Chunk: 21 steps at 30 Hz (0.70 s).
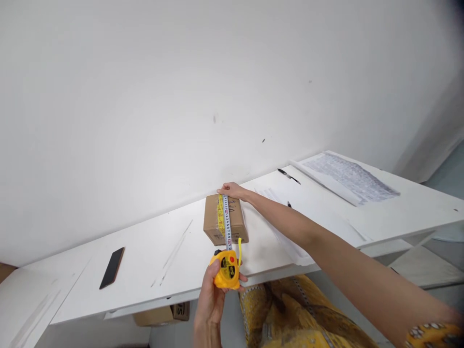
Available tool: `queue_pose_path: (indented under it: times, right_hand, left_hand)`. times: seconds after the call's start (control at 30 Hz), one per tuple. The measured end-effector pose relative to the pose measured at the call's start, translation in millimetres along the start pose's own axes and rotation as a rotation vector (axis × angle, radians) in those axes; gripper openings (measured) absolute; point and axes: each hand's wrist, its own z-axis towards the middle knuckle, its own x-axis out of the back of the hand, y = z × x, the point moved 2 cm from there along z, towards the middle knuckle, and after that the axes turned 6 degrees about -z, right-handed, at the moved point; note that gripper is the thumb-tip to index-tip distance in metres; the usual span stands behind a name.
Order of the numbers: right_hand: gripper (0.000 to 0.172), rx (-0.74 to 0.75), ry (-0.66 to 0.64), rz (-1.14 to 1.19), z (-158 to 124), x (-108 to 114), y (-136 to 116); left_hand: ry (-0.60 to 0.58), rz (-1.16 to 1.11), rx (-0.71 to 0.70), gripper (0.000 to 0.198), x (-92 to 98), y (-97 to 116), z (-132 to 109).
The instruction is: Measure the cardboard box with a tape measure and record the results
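Note:
A brown cardboard box [237, 217] with a strip of yellow printed tape stands on the white desk near the wall. Across its top runs the white blade of a tape measure [227, 271], drawn out of the yellow case. My left hand [213, 295] is closed around that case, just off the near side of the box. At the far edge of the box, my right hand [231, 190] presses the blade's end, its fingers closed there. Those fingertips are partly hidden behind the box edge.
A black phone [112, 268] lies on the desk [155, 241] to the left. Toward the right are paper sheets [282, 232], a black pen [288, 176] and a densely marked sheet [348, 176]. Another cardboard box [159, 315] sits below the desk. The wall rises right behind.

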Motion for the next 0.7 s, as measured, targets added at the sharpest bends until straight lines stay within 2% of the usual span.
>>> queue_pose_path:
  times: [0.17, 0.47, 0.6, 0.7]
  right_hand:
    - [0.045, 0.005, -0.012, 0.036, 6.5, -0.1, 7.5]
    - [0.045, -0.023, -0.029, 0.046, 3.7, -1.3, 5.5]
    - [0.040, -0.013, -0.006, -0.026, 0.6, 0.7, -3.2]
    - [0.035, 0.023, 0.070, -0.089, -7.5, 11.1, -21.1]
  left_hand:
    - [0.023, -0.016, 0.011, 0.066, -8.4, -4.2, -1.4]
    - [0.098, 0.004, -0.001, 0.058, -16.6, -4.5, -0.2]
    - [0.070, 0.023, 0.004, 0.055, -17.5, 0.3, 4.6]
    - [0.058, 0.071, -0.034, 0.058, -6.6, 11.0, -1.7]
